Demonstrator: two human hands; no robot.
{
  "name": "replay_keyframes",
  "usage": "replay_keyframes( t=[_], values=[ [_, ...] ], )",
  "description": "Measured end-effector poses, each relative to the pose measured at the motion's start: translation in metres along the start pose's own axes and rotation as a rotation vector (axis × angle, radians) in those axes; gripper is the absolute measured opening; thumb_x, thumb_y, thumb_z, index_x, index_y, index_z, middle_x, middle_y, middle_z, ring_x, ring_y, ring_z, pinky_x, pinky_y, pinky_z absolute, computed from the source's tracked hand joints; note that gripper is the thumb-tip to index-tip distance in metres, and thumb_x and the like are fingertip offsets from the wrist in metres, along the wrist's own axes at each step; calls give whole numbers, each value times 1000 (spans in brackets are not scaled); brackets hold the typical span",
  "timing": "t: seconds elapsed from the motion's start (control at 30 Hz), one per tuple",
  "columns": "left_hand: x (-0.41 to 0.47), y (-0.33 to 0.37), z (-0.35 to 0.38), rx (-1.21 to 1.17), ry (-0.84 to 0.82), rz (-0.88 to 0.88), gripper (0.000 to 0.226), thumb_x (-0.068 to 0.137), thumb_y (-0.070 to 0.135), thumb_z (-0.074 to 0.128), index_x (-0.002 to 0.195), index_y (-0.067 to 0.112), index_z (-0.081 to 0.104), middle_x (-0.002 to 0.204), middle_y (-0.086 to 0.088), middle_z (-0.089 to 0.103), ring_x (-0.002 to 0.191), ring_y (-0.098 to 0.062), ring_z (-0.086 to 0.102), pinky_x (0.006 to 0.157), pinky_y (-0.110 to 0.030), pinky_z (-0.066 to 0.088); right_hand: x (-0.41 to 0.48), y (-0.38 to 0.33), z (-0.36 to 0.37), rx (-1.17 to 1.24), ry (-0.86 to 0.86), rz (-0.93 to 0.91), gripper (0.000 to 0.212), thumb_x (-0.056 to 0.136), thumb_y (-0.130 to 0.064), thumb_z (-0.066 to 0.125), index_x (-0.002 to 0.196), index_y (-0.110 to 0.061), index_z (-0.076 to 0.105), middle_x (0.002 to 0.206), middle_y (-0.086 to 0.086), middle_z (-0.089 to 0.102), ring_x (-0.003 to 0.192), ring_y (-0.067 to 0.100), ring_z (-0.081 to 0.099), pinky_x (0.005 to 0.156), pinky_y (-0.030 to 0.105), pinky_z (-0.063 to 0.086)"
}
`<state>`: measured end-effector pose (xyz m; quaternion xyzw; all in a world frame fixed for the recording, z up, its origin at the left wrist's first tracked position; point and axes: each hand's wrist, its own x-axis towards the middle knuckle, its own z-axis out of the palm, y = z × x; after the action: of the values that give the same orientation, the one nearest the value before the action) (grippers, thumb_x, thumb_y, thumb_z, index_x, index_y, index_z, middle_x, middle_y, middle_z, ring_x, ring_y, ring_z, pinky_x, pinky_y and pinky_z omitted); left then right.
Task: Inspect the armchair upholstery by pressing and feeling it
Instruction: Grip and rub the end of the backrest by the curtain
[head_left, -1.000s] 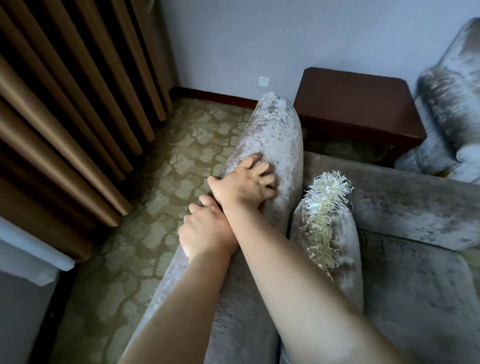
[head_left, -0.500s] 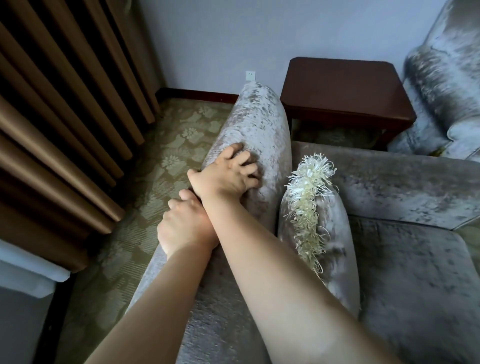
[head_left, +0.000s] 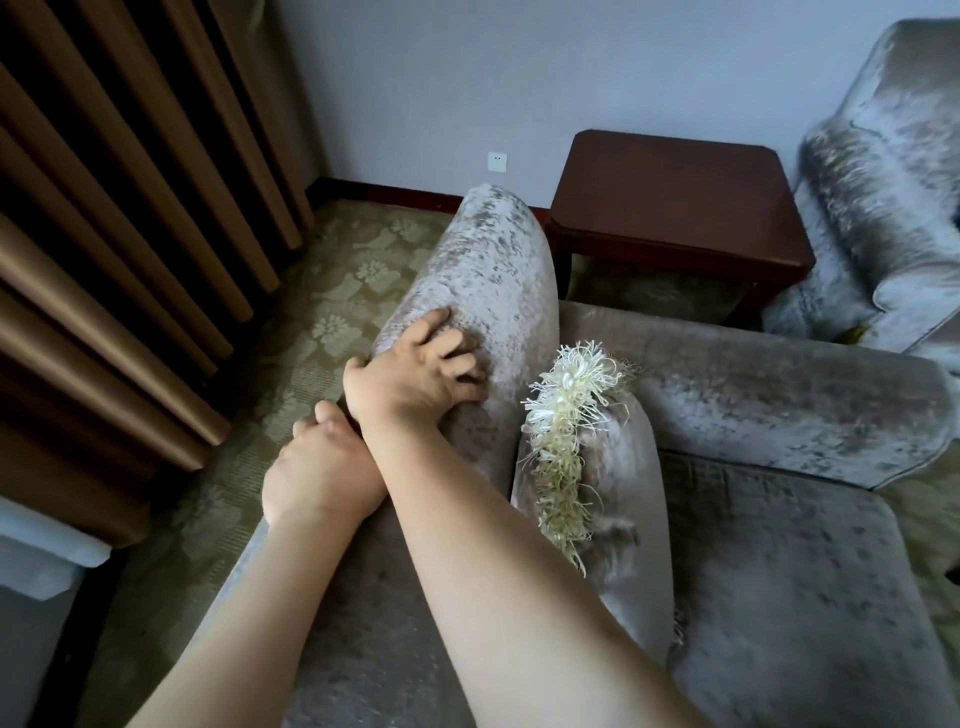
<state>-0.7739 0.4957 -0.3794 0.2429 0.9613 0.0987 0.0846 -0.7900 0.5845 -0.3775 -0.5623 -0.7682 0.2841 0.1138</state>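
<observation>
Brown pleated curtains (head_left: 130, 234) hang down the far left, over a greenish carpet (head_left: 332, 291) with a pale flower pattern. Next over are the 2 bare hands, arms crossing at the wrist.

Left hand (head_left: 322, 473) sits on the outer edge of the armchair (head_left: 498, 270), knuckles bent and fingers curled down over the side, so it looks like it's gripping the padding. The fingertips themselves are out of sight.

Right hand (head_left: 410, 374) is further up the same long rounded roll, thumb on the outer side, fingers spread and bent like a claw, tips dug into the fabric.

Upholstery is a grey-silver crushed velvet, shiny and blotchy, paler on top of the roll and darker on the seat. The chair fills the middle and lower right of the view.

A matching cushion (head_left: 623, 478) with a cream fringe (head_left: 561, 415) stands on edge just beside the roll. Behind is a dark red-brown side table (head_left: 670, 202) against the wall, then a 2nd chair (head_left: 883, 171) in the same fabric at the far right.
</observation>
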Motion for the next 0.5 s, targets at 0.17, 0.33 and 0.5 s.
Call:
replay_keyframes(
  t=[0.17,0.33,0.5],
  values=[
    [15,5,-7,-45,-57,-13,32,86,31,48,106,8,39,115,-19,50,103,-39,51,71,-39,37,9,-2,-2,23,-61,-28,91,78,-53,57,145,-37,-3,141,35,0,122,54,11,95,77,4],
    [32,9,-9,-49,-48,1,29,86,31,48,102,9,38,115,-19,50,105,-39,50,72,-39,36,25,-11,-2,30,-79,-18,81,81,-52,54,144,-40,5,140,38,-5,122,59,9,94,78,2],
    [32,9,-4,-18,1,9,26,85,35,44,93,14,31,111,-18,51,97,-40,53,69,-38,37,26,-10,0,11,-64,-18,82,79,-55,55,144,-39,8,139,36,-1,121,59,11,94,77,2]
  ],
)
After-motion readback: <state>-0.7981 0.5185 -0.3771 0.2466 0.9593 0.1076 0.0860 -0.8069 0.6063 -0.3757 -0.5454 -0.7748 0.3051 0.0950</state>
